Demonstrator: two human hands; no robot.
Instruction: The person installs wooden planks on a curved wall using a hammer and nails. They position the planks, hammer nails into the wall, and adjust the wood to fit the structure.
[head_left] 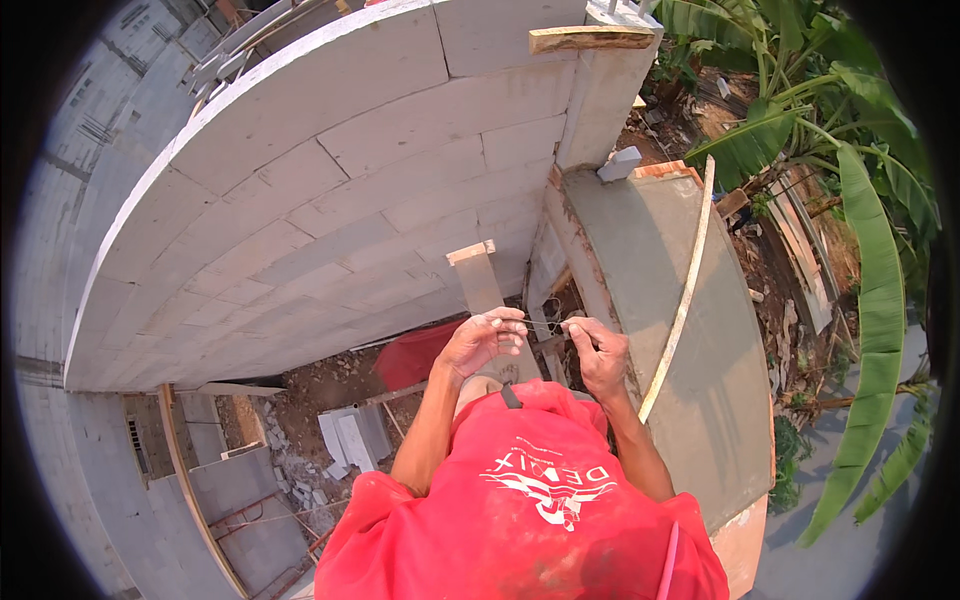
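Note:
A thin dark wire or string (pixel 538 322) stretches between my two hands in front of my chest; which of the two it is, I cannot tell. My left hand (pixel 484 342) pinches one end between thumb and fingers, palm partly turned up. Closed around the other end, my right hand (pixel 600 356) grips with thumb and forefinger. Below both hands a narrow upright board (pixel 476 283) with a short wooden crosspiece leans near the wall. To the right lies a smooth grey concrete slab (pixel 715 400).
A grey block wall (pixel 370 210) curves across the front and left. A long wooden strip (pixel 686 290) lies over the slab, with a small white block (pixel 619 164) at its far end. Rubble and pale blocks (pixel 352 438) lie far below. Banana leaves (pixel 868 330) hang at right.

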